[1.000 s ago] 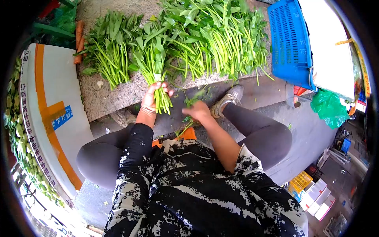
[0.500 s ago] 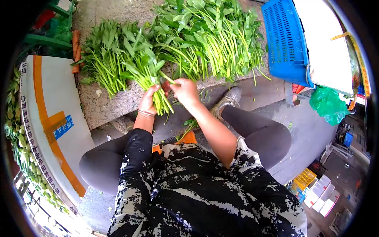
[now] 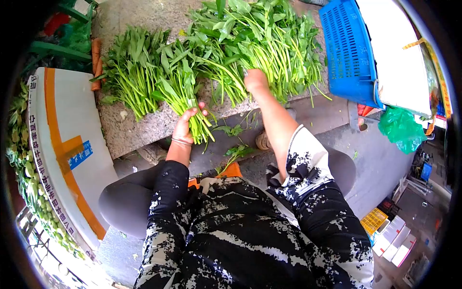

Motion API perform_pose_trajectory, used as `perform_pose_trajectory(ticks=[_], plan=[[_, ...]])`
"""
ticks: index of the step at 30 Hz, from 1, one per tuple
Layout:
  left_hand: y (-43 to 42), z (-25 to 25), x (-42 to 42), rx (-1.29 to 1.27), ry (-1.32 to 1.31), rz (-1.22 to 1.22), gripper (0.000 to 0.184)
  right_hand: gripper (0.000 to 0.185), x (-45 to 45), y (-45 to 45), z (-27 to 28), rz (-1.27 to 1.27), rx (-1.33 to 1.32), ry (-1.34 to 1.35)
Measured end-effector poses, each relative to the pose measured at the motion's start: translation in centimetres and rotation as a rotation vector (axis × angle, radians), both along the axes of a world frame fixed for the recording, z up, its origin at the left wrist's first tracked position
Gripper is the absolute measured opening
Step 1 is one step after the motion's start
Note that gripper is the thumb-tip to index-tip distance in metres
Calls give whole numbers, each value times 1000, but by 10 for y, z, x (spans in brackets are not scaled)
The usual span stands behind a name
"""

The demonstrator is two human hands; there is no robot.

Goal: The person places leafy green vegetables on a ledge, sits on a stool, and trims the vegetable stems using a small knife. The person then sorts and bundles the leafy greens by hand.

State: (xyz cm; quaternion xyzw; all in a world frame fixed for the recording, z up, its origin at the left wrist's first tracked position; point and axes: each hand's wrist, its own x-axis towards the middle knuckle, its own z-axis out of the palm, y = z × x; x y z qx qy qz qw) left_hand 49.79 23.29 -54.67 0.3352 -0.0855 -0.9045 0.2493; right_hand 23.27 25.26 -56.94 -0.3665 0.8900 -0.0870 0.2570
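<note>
My left hand (image 3: 187, 124) is wrapped round the stems of a bunch of leafy greens (image 3: 180, 89), just past the stone slab's front edge. A pale band circles the stems above my fingers. My right hand (image 3: 256, 81) reaches to the large pile of greens (image 3: 284, 53); its fingers are curled at the stems, and what they hold is hidden. Another bunch of greens (image 3: 137, 72) lies on the slab (image 3: 130, 127) to the left of the held one.
Carrots (image 3: 96, 65) lie at the slab's left end beside a white foam box (image 3: 79, 144). A blue crate (image 3: 349, 53) stands at the right, above a green plastic bag (image 3: 402, 130). Loose greens (image 3: 238, 151) hang near my knees.
My right hand has moved from beside the held bunch up and right to the large pile. My left hand keeps its hold, with the bunch now more upright.
</note>
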Motion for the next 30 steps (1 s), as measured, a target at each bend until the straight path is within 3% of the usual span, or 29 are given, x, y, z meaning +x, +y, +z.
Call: perform_pose_trajectory(ticks=[2, 4, 5, 6, 8, 9, 11, 14, 19, 22, 23, 24, 26, 28, 30], plan=[[0, 5, -1, -50, 3, 25, 32, 21, 2, 7, 7, 27, -104, 6], [1, 8, -5, -149, 19, 26, 34, 31, 10, -3, 33, -185, 162, -284], [2, 6, -7, -138, -34, 19, 35, 51, 16, -8, 48, -132, 293, -289], [3, 7, -11, -152, -68, 13, 34, 51, 26, -8, 47, -132, 294, -290], [3, 6, -18, -202, -192, 11, 31, 76, 48, -6, 43, -60, 297, -49], [2, 9, -21, -195, -195, 34, 31, 76, 58, -5, 44, -58, 297, -51], [-1, 11, -25, -255, -211, 44, 31, 90, 73, -7, 47, 4, 262, 213], [-4, 14, -26, -364, -225, 72, 32, 86, 75, -13, 36, -27, 307, 104], [-8, 19, -17, -404, -267, 67, 32, 61, 63, -15, 28, -50, 356, -117], [-10, 26, -18, -344, -295, 80, 28, 47, 69, -7, 32, -82, 44, 144], [-9, 29, -19, -343, -295, 55, 25, 42, 75, 0, 35, 6, -99, 378], [-9, 28, -22, -343, -291, 61, 25, 42, 80, 2, 44, 11, -100, 383], [-6, 25, -28, -196, -229, 1, 26, 29, 93, 4, 67, 36, -95, 109], [-3, 23, -31, -147, -110, -90, 30, 27, 112, 17, 70, 199, -206, 296], [5, 13, -36, -74, -112, 15, 36, 33, 133, 29, 71, 318, -301, 459]])
